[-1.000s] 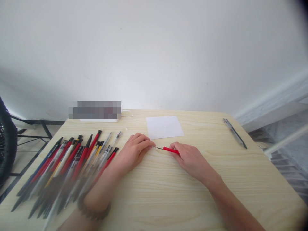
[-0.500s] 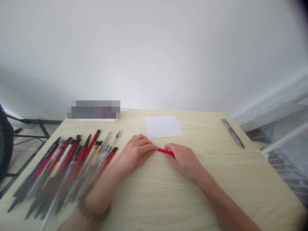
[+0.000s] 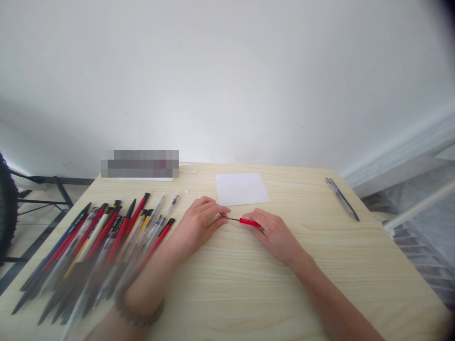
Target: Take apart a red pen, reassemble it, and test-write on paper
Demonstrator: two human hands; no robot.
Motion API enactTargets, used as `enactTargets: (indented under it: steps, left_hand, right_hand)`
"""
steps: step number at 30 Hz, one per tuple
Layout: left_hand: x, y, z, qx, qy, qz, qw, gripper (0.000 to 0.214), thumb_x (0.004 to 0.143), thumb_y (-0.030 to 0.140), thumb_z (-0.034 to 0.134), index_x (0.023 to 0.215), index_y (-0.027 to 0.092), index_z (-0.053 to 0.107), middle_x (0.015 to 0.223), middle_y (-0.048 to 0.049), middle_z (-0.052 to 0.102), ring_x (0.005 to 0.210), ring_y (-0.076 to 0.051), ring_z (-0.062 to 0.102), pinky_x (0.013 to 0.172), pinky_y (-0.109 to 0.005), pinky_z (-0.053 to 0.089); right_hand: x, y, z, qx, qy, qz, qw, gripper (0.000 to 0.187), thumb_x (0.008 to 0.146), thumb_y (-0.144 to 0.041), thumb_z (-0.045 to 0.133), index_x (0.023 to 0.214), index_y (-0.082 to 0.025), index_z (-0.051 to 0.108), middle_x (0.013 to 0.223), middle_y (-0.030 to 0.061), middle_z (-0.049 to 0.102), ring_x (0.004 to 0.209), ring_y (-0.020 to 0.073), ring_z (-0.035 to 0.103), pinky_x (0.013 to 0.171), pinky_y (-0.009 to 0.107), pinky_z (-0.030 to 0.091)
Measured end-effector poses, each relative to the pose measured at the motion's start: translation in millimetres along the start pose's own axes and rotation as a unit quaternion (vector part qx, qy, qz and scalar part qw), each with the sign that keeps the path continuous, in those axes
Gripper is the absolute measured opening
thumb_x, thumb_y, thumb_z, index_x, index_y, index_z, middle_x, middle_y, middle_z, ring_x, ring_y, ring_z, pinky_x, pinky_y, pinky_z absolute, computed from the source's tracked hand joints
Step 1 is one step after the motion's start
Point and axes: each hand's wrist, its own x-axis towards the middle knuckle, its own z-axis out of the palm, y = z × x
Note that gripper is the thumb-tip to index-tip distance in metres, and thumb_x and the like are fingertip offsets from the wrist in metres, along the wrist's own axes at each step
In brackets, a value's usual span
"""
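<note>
Over the wood-grain table, my right hand grips a red pen barrel. A thin dark pen refill sticks out of the barrel's left end. My left hand is closed in a pinch on the far end of that refill, thumb and fingertips together. A short stretch of refill shows between the two hands; the rest of it is hidden in the barrel and fingers. Just beyond the hands lies a white sheet of paper.
Many red, black, clear and white pens lie in a spread pile at the left, partly behind my left forearm. A grey and black pen rests near the right edge. At the back left is a blurred-out box with a white cord.
Both hands have drawn slightly apart. More of the thin refill now shows out of the red barrel, and the left fingertips have shifted a little to the left.
</note>
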Motion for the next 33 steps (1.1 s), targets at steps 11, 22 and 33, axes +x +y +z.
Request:
enactTargets:
  steps: [11,22,33]
  left_hand:
    - [-2.6,-1.7,-10.9,0.117,-0.004,-0.072,0.991,0.048,0.073,0.04,0.063,0.114,0.021,0.049,0.11,-0.0063,0.057,0.103,-0.024,0.049,0.087,-0.041,0.038]
    - [-4.9,-2.8,-22.0,0.234,-0.064,-0.082,0.967,0.01,0.084,0.027,0.046,0.082,0.02,0.053,0.087,-0.0037,0.06,0.088,-0.023,0.048,0.076,-0.04,0.034]
    - [-3.8,-5.9,-17.1,0.14,-0.074,-0.01,0.987,0.031,0.089,0.015,0.041,0.117,0.022,0.051,0.099,-0.0042,0.065,0.09,-0.019,0.056,0.079,-0.034,0.04]
  right_hand:
    - [0.5,3.3,-2.4,0.022,0.029,0.008,0.999,0.02,0.091,-0.027,0.04,0.095,-0.02,0.059,0.091,0.0023,0.064,0.082,0.0139,0.059,0.073,0.026,0.046]
    - [0.9,6.3,-7.4,-0.015,0.011,0.034,0.999,0.02,0.091,-0.026,0.04,0.094,-0.021,0.059,0.091,0.0021,0.064,0.082,0.0149,0.059,0.072,0.027,0.045]
    - [0.8,6.3,-7.5,-0.021,0.008,0.035,0.999,0.022,0.092,-0.026,0.039,0.095,-0.02,0.06,0.09,0.0028,0.064,0.08,0.0148,0.059,0.072,0.027,0.046]
